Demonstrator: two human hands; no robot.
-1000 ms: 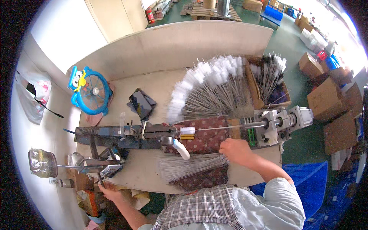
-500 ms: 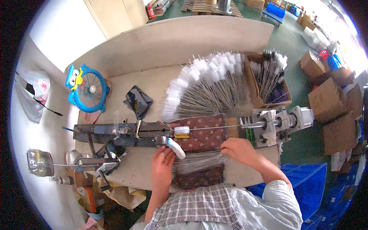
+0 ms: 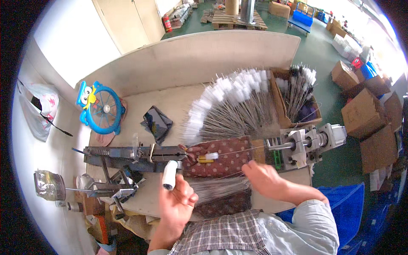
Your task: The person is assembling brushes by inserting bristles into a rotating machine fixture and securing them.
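Observation:
My left hand (image 3: 176, 204) is closed loosely against a white-wrapped lever handle (image 3: 170, 173) at the clamp end of a long metal bench device (image 3: 123, 154). My right hand (image 3: 265, 179) pinches a thin metal wire, whose line runs left over the bundle of straight wires (image 3: 216, 189) in front of me. On the brown dotted cloth (image 3: 231, 154) lies a small white-bristled wire brush (image 3: 211, 156), beside a yellow block (image 3: 205, 160). Its stem slants up to the rod of the motor unit (image 3: 314, 140) on the right.
Many white brushes (image 3: 229, 97) fan out behind the device, next to a cardboard box (image 3: 278, 100) of more brushes. A blue toy-like wheel (image 3: 102, 108) and a dark plastic packet (image 3: 156, 124) lie farther left. A blue crate (image 3: 344, 208) stands at the right.
My left hand and the lever handle have swung left. The brush has shifted right and its stem now slants. My right hand stays near the wires. The whole view has shifted slightly.

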